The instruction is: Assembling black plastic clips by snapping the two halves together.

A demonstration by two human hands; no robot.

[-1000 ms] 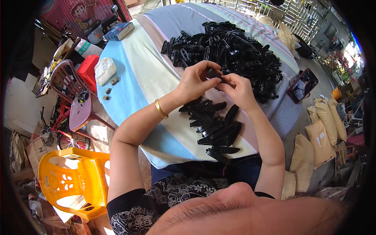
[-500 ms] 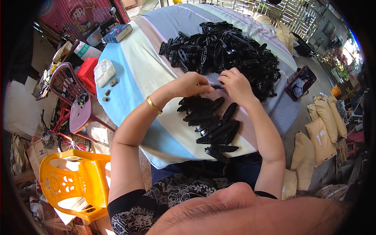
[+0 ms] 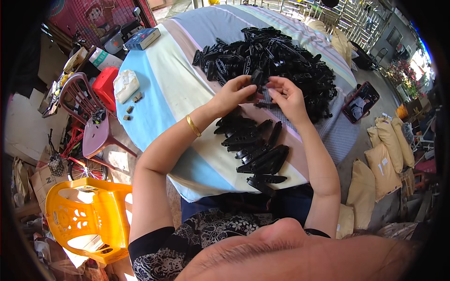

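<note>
Hands are meeting just above the centre of the head view, over a round table (image 3: 154, 89) draped in a striped cloth. The left hand (image 3: 232, 93), coming in from the lower left with a gold bangle (image 3: 192, 125) on its wrist, is pinching a small black plastic part (image 3: 257, 78) between thumb and fingers, so its grip is closed on that piece. The right hand (image 3: 287, 96) is sitting just to the right of it, fingertips curled toward the same part; whether those fingertips are actually touching it, or holding a second piece, is too small to tell.

The part is standing roughly upright in the frame, its long axis running top to bottom, and it is lying immediately left of the right hand's fingertips, at the lower edge of the large heap of black parts (image 3: 276, 61) filling the upper middle of the picture. Both hands are about equally close to that heap, which is lying directly above them.

Below the hands, toward the lower centre, a smaller group of longer black pieces (image 3: 255, 150) is lying on the cloth, most of them angled from lower left to upper right. It is sitting between the two forearms, nearer the person's body than the heap.

A phone (image 3: 360, 100) is resting at the table's right edge.
</note>
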